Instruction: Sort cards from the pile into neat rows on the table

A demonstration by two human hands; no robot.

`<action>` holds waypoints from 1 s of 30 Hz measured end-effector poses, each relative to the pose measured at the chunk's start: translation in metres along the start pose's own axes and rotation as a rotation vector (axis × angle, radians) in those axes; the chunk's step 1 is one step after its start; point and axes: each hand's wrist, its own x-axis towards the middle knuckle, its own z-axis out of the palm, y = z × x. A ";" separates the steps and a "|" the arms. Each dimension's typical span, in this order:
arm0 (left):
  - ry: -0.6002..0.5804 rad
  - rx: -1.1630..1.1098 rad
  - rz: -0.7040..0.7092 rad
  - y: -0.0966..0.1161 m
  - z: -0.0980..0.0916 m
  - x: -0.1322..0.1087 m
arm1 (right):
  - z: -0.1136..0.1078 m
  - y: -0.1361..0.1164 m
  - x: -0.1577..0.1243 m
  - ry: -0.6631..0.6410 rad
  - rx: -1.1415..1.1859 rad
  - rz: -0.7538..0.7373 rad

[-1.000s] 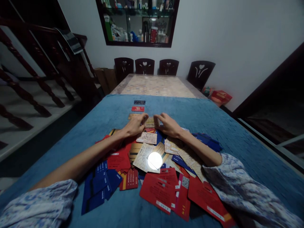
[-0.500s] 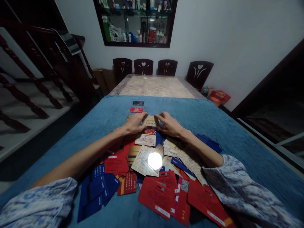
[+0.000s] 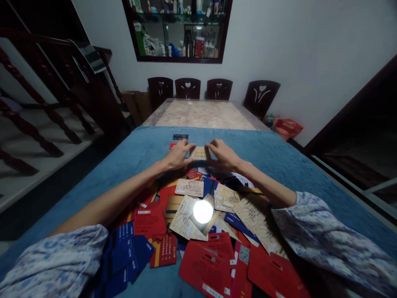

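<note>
Between my two hands is a cream card with printing on it, gripped by its short sides. My left hand pinches the left edge and my right hand the right edge. Just beyond my left hand lie a dark card and a red card, the red one partly covered by my fingers. Below my hands spreads a loose pile of cards: red cards, blue cards, cream cards and a gold card. A bright light spot hides part of the pile's middle.
A blue cloth covers the near part of the table, and a marbled tabletop shows beyond it. Several dark chairs stand at the far end. A wooden railing is on the left, and a red bag sits to the right.
Both hands have moved a little farther away from me with the cream card between them. My left hand now partly covers the red card.
</note>
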 end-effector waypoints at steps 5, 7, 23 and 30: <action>-0.038 0.052 -0.011 -0.010 0.000 0.022 | -0.004 0.012 0.019 -0.048 0.004 0.036; -0.062 0.062 -0.029 -0.014 0.000 0.032 | -0.005 0.016 0.027 -0.071 0.008 0.066; -0.108 0.041 -0.233 -0.064 0.023 0.099 | 0.039 0.073 0.093 -0.084 0.032 0.141; -0.129 0.019 -0.332 -0.079 0.036 0.116 | 0.060 0.086 0.114 -0.110 0.013 0.195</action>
